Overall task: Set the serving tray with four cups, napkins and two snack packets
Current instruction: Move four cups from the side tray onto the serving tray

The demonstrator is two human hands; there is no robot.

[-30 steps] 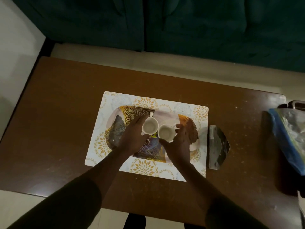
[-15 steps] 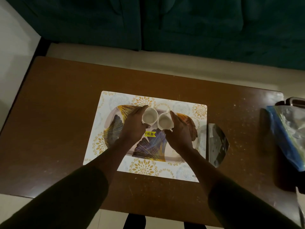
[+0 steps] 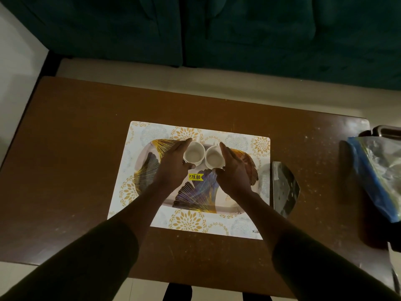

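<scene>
Left cup [image 3: 193,154]: pushed from the tray's middle toward 12 o'clock, now near its far rim.
Right cup [image 3: 214,158]: moved likewise, touching its partner.
Left hand [image 3: 173,164]: fingers straightened along the cup's 9 o'clock side.
Right hand [image 3: 235,168]: opened flat at 3 o'clock.
Price sticker [image 3: 195,177]: uncovered.

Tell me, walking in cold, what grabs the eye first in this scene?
Two small white cups stand side by side at the far edge of a leaf-patterned tray, with the left hand and right hand cupped around them. A bright yellow price sticker glows mid-tray. Off to the right, a blue-edged plastic bag lies at the table's end.
</scene>
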